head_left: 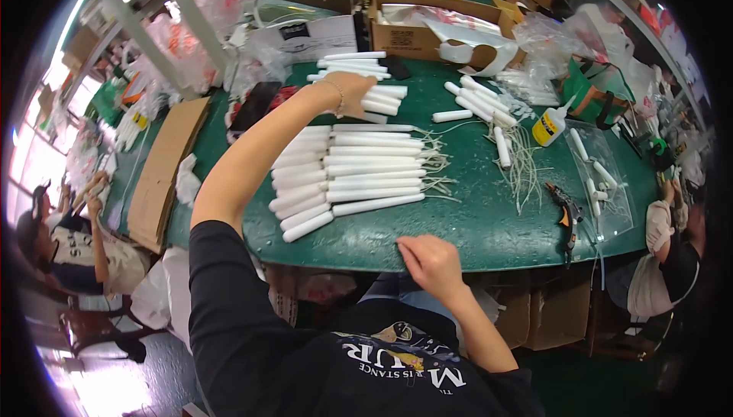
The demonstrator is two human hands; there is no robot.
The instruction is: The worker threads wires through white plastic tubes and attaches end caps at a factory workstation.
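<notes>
My left hand reaches across the table, its fingers bent down over a pile of white candle-like sticks. It seems closed on them, though the fingertips are partly hidden. More white sticks lie just beyond it. Nearer to me, a broad row of white sticks lies side by side, with thin pale wires trailing from the right ends. My right hand rests at the front table edge, loosely closed with its thumb against the fingers, and nothing shows in it.
On the right lie loose white sticks, tangled wires, a yellow-labelled bottle, a black-and-orange glue gun and a clear bag. An open carton stands behind. Flat cardboard lies left. Other people sit around.
</notes>
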